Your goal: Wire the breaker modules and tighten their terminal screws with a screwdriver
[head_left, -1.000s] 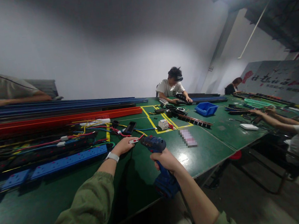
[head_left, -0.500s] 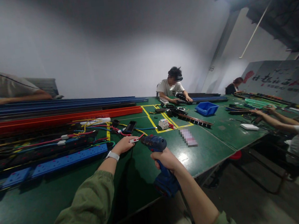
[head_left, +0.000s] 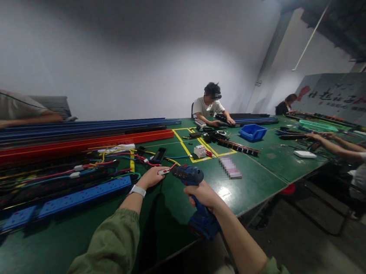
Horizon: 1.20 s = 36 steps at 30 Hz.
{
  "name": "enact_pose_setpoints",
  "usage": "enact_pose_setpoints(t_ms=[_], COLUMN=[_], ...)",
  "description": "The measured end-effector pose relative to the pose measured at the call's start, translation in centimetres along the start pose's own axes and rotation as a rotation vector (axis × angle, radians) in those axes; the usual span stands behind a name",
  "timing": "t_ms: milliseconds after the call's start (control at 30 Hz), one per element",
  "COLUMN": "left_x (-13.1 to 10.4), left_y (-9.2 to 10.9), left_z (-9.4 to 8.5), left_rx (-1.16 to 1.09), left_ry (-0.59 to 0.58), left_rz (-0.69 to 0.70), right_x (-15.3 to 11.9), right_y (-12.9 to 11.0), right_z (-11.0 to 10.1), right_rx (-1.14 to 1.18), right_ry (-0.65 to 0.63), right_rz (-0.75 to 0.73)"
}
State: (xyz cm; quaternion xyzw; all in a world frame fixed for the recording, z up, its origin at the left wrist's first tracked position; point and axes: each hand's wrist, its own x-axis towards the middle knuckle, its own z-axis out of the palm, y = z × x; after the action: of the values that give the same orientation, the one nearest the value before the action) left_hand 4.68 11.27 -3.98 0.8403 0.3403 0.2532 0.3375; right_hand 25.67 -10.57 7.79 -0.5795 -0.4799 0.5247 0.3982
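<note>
My right hand (head_left: 205, 195) is closed round the grip of a blue cordless drill (head_left: 190, 174), which has its battery low above the table's front edge. The drill's dark chuck points left, towards my left hand (head_left: 152, 178). Those left fingers are closed on a small white-and-red block (head_left: 163, 171), close to the tip of the drill. Whether the bit touches the block cannot be made out. Just beyond my left hand lies a black rectangular part (head_left: 159, 155) among coloured wires. A white breaker-like block (head_left: 200, 151) with red wires stands further right.
Blue socket strips (head_left: 84, 196), red rails (head_left: 150, 136) and wire bundles lie on the left of the green table (head_left: 259, 179). A blue bin (head_left: 252, 132), a copper-coloured strip (head_left: 239, 146) and a blurred pink-white rectangle (head_left: 230, 168) lie to the right. Several people work around the table.
Both my hands, the drill and the small block keep nearly the same places. At the right, a co-worker's hands have shifted slightly.
</note>
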Motion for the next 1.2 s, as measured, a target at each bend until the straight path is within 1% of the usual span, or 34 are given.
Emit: enact_pose_setpoints(t_ms=[333, 633, 967, 1200], left_x=[-0.06, -0.13, 0.02, -0.08], left_y=[0.08, 0.19, -0.14, -0.06], left_z=[0.06, -0.10, 0.04, 0.04], left_rx=[0.003, 0.013, 0.018, 0.024], left_ry=[0.014, 0.007, 0.006, 0.012], left_rz=[-0.006, -0.005, -0.010, -0.007], right_x=[0.05, 0.18, -0.07, 0.03], right_y=[0.26, 0.41, 0.05, 0.16], right_z=[-0.09, -0.14, -0.13, -0.11], right_rx=[0.011, 0.024, -0.009, -0.010], right_ry=[0.006, -0.002, 0.009, 0.007], right_rz=[0.024, -0.011, 0.020, 0.014])
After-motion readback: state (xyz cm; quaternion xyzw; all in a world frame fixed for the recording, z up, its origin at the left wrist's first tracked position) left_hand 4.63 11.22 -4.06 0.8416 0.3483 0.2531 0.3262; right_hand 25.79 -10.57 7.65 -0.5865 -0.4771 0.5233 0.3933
